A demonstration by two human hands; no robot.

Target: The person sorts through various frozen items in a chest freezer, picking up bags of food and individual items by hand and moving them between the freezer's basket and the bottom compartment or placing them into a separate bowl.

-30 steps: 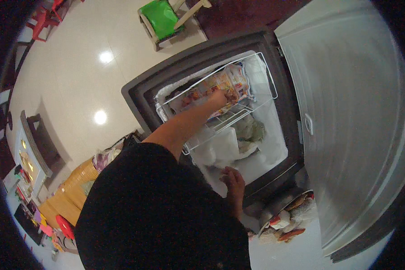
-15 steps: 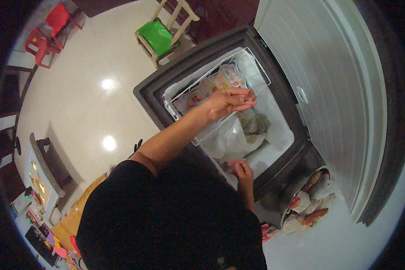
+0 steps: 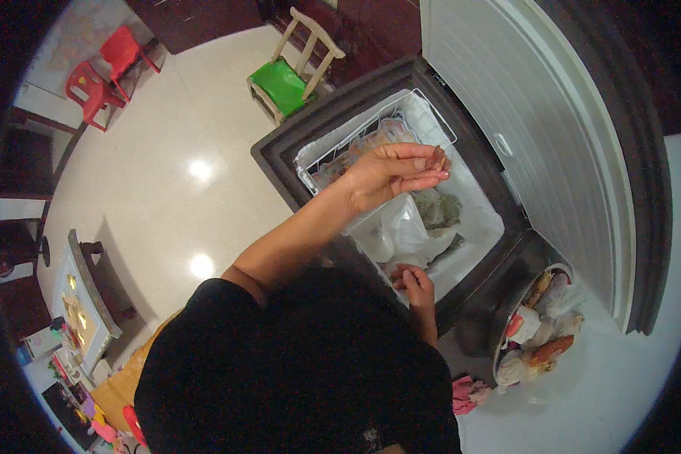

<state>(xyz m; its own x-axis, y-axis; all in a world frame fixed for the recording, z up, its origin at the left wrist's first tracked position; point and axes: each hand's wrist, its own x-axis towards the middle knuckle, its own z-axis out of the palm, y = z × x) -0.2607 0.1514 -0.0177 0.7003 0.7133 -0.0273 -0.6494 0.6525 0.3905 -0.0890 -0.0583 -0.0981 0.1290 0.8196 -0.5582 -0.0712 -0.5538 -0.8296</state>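
Observation:
My left hand [image 3: 393, 172] is stretched over an open chest freezer [image 3: 289, 160], its fingertips closed on a small reddish-brown piece [image 3: 436, 160]. What that piece is I cannot make out. My right hand [image 3: 416, 286] is low at the freezer's near edge, fingers loosely curled and a little apart, with nothing visible in them. Just beyond it, a white translucent plastic bag [image 3: 405, 228] lies inside the freezer, beside a bag of greenish stuff [image 3: 437, 209]. A white wire basket [image 3: 431, 113] hangs at the far left, holding colourful packages [image 3: 390, 132], partly hidden by my left hand.
The freezer's white lid [image 3: 537, 151] stands raised on the right. A dark round tub [image 3: 499, 310] with several bagged foods leans near its right side, by a pink cloth [image 3: 469, 393]. A chair with a green seat [image 3: 281, 85] and red chairs [image 3: 92, 92] stand on the tiled floor.
The whole view has shifted, so most things sit further right and lower. My left hand still grips the small piece. The fingers of my right hand look slightly looser.

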